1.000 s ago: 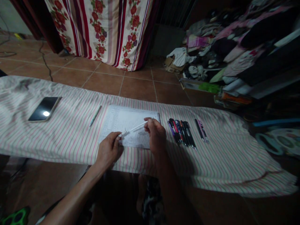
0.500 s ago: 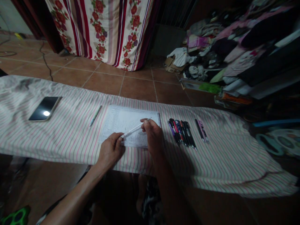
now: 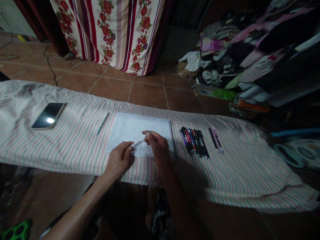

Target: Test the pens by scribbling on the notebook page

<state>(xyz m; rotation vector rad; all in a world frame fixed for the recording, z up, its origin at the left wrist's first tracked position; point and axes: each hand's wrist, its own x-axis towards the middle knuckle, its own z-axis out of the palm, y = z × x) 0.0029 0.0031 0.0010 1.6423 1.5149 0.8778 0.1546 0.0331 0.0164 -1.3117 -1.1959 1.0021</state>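
Note:
A white pen (image 3: pixel 141 139) is held over a spiral notebook (image 3: pixel 130 130) that lies on a striped cloth (image 3: pixel 75 146). My left hand (image 3: pixel 118 160) pinches the pen's near end, fingers closed. My right hand (image 3: pixel 157 148) grips the pen's far part between its fingertips. Both hands hover at the notebook's near edge. A row of several dark pens (image 3: pixel 195 140) lies right of the notebook, with two more pens (image 3: pixel 216 140) further right. A light green pen (image 3: pixel 102 123) lies alone left of the notebook.
A phone (image 3: pixel 48 115) with a bright reflection lies on the cloth at far left. Brown floor tiles (image 3: pixel 147 93) stretch beyond the cloth to a floral curtain (image 3: pixel 112 30). A heap of clothes and boxes (image 3: pixel 237 56) fills the right side.
My right hand has slid left along the pen towards my left hand, so the two hands now sit closer together. Less of the pen shows between them.

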